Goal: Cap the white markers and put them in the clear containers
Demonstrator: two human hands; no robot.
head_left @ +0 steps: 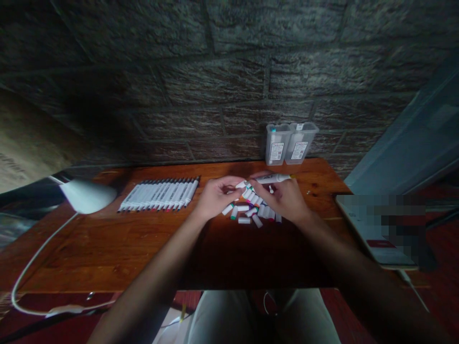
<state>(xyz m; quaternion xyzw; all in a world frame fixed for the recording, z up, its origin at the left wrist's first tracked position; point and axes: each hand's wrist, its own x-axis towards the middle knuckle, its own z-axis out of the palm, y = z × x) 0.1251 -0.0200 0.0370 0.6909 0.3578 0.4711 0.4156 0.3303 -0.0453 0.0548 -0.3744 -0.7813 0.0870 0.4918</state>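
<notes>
My left hand (217, 197) pinches a small white marker cap (241, 184) between thumb and fingers. In my right hand (285, 197) lies a white marker (274, 179), its yellow end pointing right and its other end close to the cap. Both hands are closed, and their fingertips almost meet. Beneath and between them is a loose pile of marker caps (245, 220), white with coloured ends such as green, orange and purple. Part of the pile is hidden by the hands. To the left, a row of white markers (159, 195) lies side by side on the wooden table (143, 253).
Two clear plastic boxes (275, 143) stand at the back by the stone wall (172, 95); a teal tip shows in the left one. A white lamp (88, 196) with a cable is at left. A silver laptop (362, 220) sits at the right edge.
</notes>
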